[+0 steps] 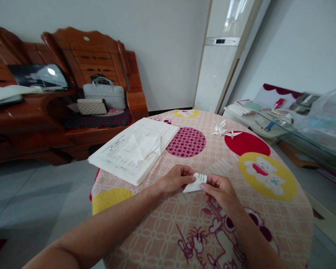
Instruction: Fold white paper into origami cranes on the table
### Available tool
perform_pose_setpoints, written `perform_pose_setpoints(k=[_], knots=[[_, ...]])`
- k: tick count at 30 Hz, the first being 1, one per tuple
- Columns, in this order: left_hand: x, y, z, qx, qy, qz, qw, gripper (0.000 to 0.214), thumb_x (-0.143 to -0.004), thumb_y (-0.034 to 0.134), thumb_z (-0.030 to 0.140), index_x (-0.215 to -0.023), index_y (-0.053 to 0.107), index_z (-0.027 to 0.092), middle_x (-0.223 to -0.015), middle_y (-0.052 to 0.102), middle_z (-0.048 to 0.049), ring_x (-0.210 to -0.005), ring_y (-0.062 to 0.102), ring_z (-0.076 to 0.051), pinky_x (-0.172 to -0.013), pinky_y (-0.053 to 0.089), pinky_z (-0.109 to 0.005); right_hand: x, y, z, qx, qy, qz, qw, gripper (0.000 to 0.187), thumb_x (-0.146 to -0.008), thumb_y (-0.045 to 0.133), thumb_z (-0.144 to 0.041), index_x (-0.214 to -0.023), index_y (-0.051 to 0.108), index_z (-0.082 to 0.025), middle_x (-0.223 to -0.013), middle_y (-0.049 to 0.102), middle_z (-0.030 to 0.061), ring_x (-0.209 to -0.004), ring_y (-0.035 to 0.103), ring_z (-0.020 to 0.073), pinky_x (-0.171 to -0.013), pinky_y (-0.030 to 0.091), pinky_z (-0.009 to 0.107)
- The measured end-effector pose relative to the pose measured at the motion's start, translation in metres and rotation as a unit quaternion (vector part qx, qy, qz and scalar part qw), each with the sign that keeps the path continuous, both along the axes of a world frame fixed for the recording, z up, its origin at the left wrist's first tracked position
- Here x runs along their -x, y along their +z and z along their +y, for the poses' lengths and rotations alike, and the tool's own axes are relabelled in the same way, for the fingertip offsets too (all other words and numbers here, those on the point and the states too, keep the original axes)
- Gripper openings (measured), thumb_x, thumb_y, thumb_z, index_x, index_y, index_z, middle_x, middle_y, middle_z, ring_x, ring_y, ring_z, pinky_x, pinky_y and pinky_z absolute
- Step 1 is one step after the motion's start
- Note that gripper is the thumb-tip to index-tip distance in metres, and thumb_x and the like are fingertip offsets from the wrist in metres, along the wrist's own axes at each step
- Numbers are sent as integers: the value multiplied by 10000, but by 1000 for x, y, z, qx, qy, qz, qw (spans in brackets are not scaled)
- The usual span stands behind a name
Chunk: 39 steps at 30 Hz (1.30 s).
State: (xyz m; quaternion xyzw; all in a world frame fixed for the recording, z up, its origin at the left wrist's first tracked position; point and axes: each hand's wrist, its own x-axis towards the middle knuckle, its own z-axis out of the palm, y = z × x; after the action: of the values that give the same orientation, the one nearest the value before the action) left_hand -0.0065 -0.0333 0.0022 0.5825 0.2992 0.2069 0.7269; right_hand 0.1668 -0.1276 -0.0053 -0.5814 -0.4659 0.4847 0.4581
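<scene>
A small folded piece of white printed paper [195, 183] is held just above the round table [282, 220], which is covered by a pink patterned cloth. My left hand [175, 180] pinches its left edge with fingers curled. My right hand [220, 189] pinches its right side, fingertips pressed on the fold. Both hands meet near the table's middle.
A stack of printed sheets [134, 149] with folded papers on top lies at the table's left edge. Two white paper cranes [224, 129] sit at the far side. A wooden bench [72, 97] with bags stands left, a cluttered glass table [296, 123] right, a tall white appliance [221, 56] behind.
</scene>
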Motion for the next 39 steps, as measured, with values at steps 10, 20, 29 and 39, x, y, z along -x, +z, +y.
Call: perform_pose_setpoints(k=[10,20,29,39], knots=[[-3,0,-4,43,41,-87,994,337,-684,770,354,-807,568,113,-678,671,-36,-512,597,-105,-511,488,-214,6,6,1,-2,-10,98,995,351,-747,708,-439,-901,717,-124,-724,731,77,-603,670,179,-520,527,259],[-3,-5,-5,32,0,-37,999,370,-672,771,384,-817,594,93,-647,680,-55,-544,643,-140,-529,510,-230,12,6,1,-9,-31,82,996,281,-756,685,-426,-712,673,-149,-584,671,22,-500,595,144,-486,484,244],[0,-6,-3,-14,-2,-4,1000,329,-697,732,389,-797,608,101,-617,645,-25,-512,599,-114,-504,483,-215,10,6,1,14,2,47,999,273,-773,644,-408,-670,630,-156,-504,608,-6,-415,516,110,-418,399,213],[7,2,-4,-82,-29,105,991,242,-725,615,331,-615,605,116,-542,611,-18,-443,542,-98,-427,404,-192,5,-4,2,14,-13,-61,998,319,-827,566,-455,-710,619,-164,-512,548,-30,-396,468,106,-366,354,207]])
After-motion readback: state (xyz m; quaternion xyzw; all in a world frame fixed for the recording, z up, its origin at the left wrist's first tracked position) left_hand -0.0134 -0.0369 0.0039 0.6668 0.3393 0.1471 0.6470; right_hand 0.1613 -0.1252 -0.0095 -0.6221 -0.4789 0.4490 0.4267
